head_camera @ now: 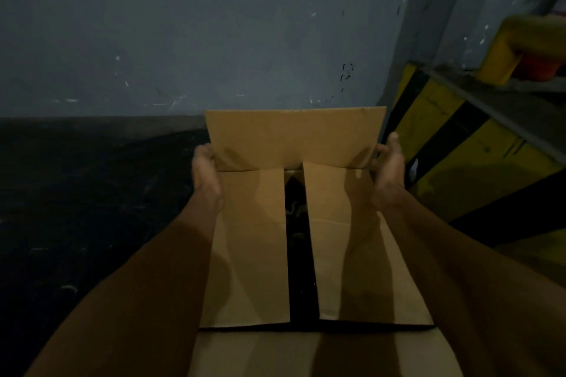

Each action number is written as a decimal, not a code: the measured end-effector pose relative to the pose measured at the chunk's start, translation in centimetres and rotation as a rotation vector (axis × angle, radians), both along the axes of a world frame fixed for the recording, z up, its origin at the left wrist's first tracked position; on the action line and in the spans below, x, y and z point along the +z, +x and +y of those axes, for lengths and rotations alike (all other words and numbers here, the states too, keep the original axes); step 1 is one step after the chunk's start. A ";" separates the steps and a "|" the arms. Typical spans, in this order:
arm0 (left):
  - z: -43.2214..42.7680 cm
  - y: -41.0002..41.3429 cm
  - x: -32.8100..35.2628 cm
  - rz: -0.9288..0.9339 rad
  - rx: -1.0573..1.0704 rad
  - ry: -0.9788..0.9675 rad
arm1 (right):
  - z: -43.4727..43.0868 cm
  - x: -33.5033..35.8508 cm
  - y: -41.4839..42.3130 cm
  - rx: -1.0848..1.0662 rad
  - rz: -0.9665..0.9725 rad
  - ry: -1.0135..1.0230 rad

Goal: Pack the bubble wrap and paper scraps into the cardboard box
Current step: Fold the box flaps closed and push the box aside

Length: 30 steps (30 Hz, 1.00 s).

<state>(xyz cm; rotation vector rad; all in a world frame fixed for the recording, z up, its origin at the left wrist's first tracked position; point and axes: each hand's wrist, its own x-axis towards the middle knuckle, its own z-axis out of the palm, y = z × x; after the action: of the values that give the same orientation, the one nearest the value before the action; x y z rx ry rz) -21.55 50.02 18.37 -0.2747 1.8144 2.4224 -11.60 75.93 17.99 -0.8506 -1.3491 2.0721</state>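
apparently you're near the end of this one. the cardboard box (pixel 251 254) sits right in front of you, between your forearms, close to the grey wall (pixel 183 24) and just beside the yellow-and-black striped barrier (pixel 444 131). its two side flaps (pixel 352 239) are already folded in over the opening, with a dark slot (pixel 301 285) left between them. through that slot you can just see a few pale crumpled bits (pixel 293 208). it's too dim to tell whether they are bubble wrap or paper, but they suggest the filling is inside. no loose scraps show on the dark floor (pixel 76 193) that's in view.

your left hand (pixel 205 174) grips the left end of the upright far flap (pixel 294 138), fingers wrapped behind it. your right hand (pixel 389 174) holds the right end the same way.

what looks left: bring that far flap down over the side flaps, then fold up the near flap (pixel 306 352), which lies open toward you.
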 end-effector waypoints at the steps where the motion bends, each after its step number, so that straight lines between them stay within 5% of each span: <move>1: 0.0 0.3 0.2 0.028 0.002 0.053 | 0.1 0.1 0.2 0.009 0.001 0.008; 7: -0.3 -0.2 0.3 0.010 -0.003 0.101 | 0.6 0.9 0.7 0.083 -0.040 0.007; 13: -1.8 0.3 0.7 -0.210 -0.019 0.249 | 1.2 1.4 2.1 0.162 -0.148 -0.128; 17: -4.0 -0.1 0.9 -0.227 -0.172 0.118 | 1.7 1.2 3.6 0.292 -0.262 -0.113; 22: -3.6 0.1 0.3 -0.192 -0.190 -0.571 | 1.4 -0.1 4.3 0.265 -0.469 0.305; 27: -2.1 3.3 -0.8 0.371 -0.179 -1.305 | -0.9 -0.9 4.5 0.282 -0.757 1.478; 30: -1.0 6.7 -1.2 0.509 -0.456 -1.354 | -4.4 -0.1 5.3 0.525 -0.728 1.607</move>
<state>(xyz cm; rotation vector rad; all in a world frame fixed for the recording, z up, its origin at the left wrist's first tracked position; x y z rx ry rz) -14.83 48.99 17.20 0.6559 2.9749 0.6938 -6.31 71.55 17.87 -0.4184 -3.0123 0.2373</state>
